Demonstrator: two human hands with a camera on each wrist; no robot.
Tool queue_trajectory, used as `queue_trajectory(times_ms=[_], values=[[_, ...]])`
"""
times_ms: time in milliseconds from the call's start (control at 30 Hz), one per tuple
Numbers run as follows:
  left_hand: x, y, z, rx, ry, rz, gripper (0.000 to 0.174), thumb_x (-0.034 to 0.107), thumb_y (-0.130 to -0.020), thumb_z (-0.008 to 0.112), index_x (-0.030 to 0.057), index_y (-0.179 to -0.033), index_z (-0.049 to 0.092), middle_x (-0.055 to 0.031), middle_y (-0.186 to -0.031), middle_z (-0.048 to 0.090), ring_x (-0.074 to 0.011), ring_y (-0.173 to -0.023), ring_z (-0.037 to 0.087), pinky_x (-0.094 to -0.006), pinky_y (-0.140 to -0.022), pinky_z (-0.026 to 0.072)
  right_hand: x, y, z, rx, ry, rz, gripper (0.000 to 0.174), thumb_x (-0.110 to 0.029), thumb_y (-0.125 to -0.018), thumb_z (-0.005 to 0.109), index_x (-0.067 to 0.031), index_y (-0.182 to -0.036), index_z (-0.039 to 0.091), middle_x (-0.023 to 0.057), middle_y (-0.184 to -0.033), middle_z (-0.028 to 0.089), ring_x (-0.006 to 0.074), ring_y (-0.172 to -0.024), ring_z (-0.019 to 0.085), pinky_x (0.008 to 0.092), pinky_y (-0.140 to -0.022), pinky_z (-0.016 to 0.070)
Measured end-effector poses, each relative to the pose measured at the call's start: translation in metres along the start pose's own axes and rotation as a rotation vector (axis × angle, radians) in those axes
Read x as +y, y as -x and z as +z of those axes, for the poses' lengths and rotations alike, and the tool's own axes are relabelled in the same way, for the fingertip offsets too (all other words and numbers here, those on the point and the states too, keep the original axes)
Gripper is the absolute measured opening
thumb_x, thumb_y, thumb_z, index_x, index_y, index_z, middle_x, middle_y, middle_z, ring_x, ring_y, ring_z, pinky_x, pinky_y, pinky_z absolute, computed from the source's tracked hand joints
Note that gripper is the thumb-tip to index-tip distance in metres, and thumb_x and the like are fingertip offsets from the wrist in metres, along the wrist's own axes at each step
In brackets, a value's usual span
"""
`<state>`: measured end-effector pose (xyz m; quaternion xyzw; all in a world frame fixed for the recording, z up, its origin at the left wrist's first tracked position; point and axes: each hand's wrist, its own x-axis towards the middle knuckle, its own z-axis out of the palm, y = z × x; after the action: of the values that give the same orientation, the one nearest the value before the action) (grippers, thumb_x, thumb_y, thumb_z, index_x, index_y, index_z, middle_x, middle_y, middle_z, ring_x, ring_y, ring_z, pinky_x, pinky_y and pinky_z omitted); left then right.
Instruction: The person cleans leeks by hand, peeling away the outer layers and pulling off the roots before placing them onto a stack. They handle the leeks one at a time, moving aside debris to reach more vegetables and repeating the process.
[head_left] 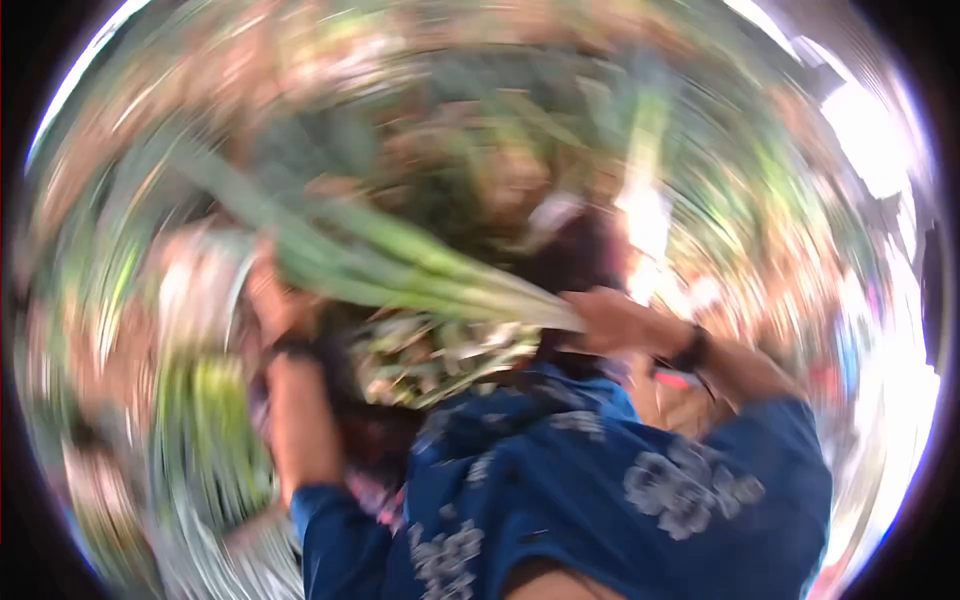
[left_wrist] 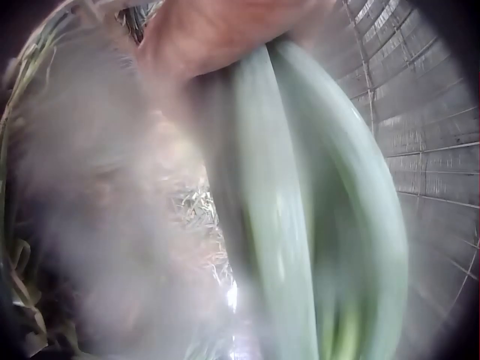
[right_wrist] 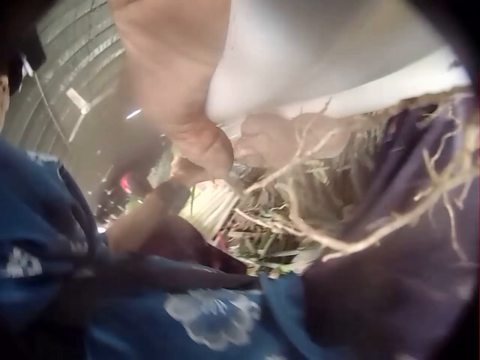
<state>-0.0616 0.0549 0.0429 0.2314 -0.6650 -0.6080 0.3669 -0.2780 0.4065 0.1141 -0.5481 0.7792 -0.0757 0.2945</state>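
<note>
A leek (head_left: 430, 280) with broad green leaves and a white base is stretched across the front of the person in the head view. The right hand (head_left: 615, 320) grips its white end. Close up in the right wrist view, the fingers and thumb wrap the white stem (right_wrist: 315, 67), and thin pale roots (right_wrist: 330, 244) trail below. Farther along, the left hand (head_left: 275, 295) holds the green leaves. In the left wrist view these long leaves (left_wrist: 277, 202) run down from under the curled left hand (left_wrist: 217, 34). Motion blurs the head view.
Heaps of leeks surround the person; green stalks (head_left: 205, 420) lie at the lower left. Leaf scraps (head_left: 440, 355) litter the ground between the legs. Another bright leek (head_left: 645, 180) shows beyond the right hand. Ribbed grey sheeting (left_wrist: 427, 157) curves overhead in the left wrist view.
</note>
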Motion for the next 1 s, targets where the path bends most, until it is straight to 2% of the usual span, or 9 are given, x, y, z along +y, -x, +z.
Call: queue_trajectory(times_ms=[67, 100, 167, 433, 600, 700, 767, 833, 1000], values=[[-0.035, -0.013, -0.004, -0.106, 0.234, -0.010, 0.051, 0.011, -0.077, 0.070, 0.0088, -0.126, 0.056, -0.0116, -0.131, 0.056, -0.0281, -0.116, 0.056, -0.0418, -0.094, 0.0489, 0.022, 0.038, 0.011, 0.053, -0.019, 0.057, 0.039, -0.033, -0.079, 0.074, -0.0046, -0.097, 0.055, 0.0171, -0.071, 0.062, 0.0362, -0.068, 0.064, 0.0453, -0.060, 0.0494], [-0.018, -0.041, -0.003, -0.038, 0.966, -0.640, 0.057, 0.027, -0.082, 0.066, 0.0104, -0.134, 0.050, -0.0108, -0.135, 0.053, -0.0306, -0.118, 0.053, -0.0469, -0.103, 0.0420, 0.028, 0.060, 0.017, 0.135, -0.113, 0.061, 0.034, -0.030, -0.080, 0.073, -0.0054, -0.094, 0.054, 0.0164, -0.068, 0.060, 0.0369, -0.066, 0.063, 0.0455, -0.058, 0.0487], [-0.052, -0.080, -0.020, 0.081, 0.700, -0.425, 0.061, 0.043, -0.086, 0.061, 0.0081, -0.134, 0.050, -0.0112, -0.135, 0.053, -0.0317, -0.120, 0.051, -0.0469, -0.106, 0.0379, 0.047, 0.087, 0.045, 0.264, -0.154, 0.069, 0.032, -0.026, -0.075, 0.073, -0.0074, -0.092, 0.053, 0.0173, -0.068, 0.059, 0.0390, -0.070, 0.063, 0.0486, -0.061, 0.0474], [0.182, -0.097, 0.220, 0.056, 0.493, -0.454, 0.068, 0.045, -0.095, 0.054, 0.0022, -0.144, 0.034, -0.0128, -0.148, 0.036, -0.0314, -0.133, 0.036, -0.0501, -0.113, 0.0259, 0.074, 0.159, 0.103, 0.873, -0.479, 0.220, 0.031, -0.026, -0.080, 0.073, -0.0065, -0.099, 0.057, 0.0147, -0.074, 0.065, 0.0351, -0.071, 0.066, 0.0417, -0.060, 0.0520], [0.245, -0.117, 0.291, -0.566, 0.549, -0.135, 0.071, 0.045, -0.096, 0.051, 0.0047, -0.148, 0.026, -0.0144, -0.152, 0.029, -0.0324, -0.139, 0.029, -0.0465, -0.114, 0.0249, 0.087, 0.212, 0.097, 1.234, -0.377, 0.274, 0.028, -0.022, -0.081, 0.065, -0.0035, -0.101, 0.058, 0.0140, -0.078, 0.061, 0.0329, -0.075, 0.063, 0.0392, -0.071, 0.0500], [0.274, -0.106, 0.330, -1.031, 0.476, -0.034, 0.072, 0.047, -0.095, 0.050, 0.0059, -0.149, 0.024, -0.0143, -0.154, 0.027, -0.0334, -0.141, 0.026, -0.0475, -0.115, 0.0245, 0.083, 0.273, 0.074, 1.285, -0.662, 0.469, 0.029, -0.024, -0.086, 0.065, -0.0009, -0.104, 0.059, 0.0105, -0.084, 0.065, 0.0161, -0.081, 0.064, 0.0345, -0.075, 0.0498], [0.280, -0.100, 0.354, -1.224, 0.428, 0.008, 0.074, 0.048, -0.095, 0.049, 0.0066, -0.150, 0.022, -0.0142, -0.155, 0.025, -0.0340, -0.142, 0.024, -0.0482, -0.115, 0.0243, 0.102, 0.304, 0.071, 1.546, -0.704, 0.368, 0.035, -0.027, -0.087, 0.067, -0.0003, -0.109, 0.059, 0.0059, -0.086, 0.067, 0.0096, -0.080, 0.062, 0.0308, -0.072, 0.0499], [0.276, -0.108, 0.367, -1.302, 0.393, 0.009, 0.075, 0.049, -0.095, 0.049, 0.0074, -0.151, 0.021, -0.0141, -0.156, 0.023, -0.0346, -0.143, 0.022, -0.0488, -0.115, 0.0240, 0.115, 0.335, 0.058, 1.834, -0.766, 0.278, 0.040, -0.029, -0.087, 0.069, -0.0006, -0.113, 0.059, 0.0009, -0.087, 0.067, 0.0053, -0.076, 0.059, 0.0268, -0.066, 0.0496], [0.222, -0.155, 0.361, -1.109, 0.348, -0.115, 0.063, 0.048, -0.102, 0.031, 0.0085, -0.150, 0.024, -0.0108, -0.156, 0.024, -0.0274, -0.145, 0.021, -0.0454, -0.119, 0.0154, 0.177, 0.489, 0.058, 1.904, -0.650, 0.669, 0.035, -0.026, -0.086, 0.070, -0.0025, -0.110, 0.060, -0.0008, -0.084, 0.066, 0.0025, -0.067, 0.055, 0.0219, -0.061, 0.0481]])
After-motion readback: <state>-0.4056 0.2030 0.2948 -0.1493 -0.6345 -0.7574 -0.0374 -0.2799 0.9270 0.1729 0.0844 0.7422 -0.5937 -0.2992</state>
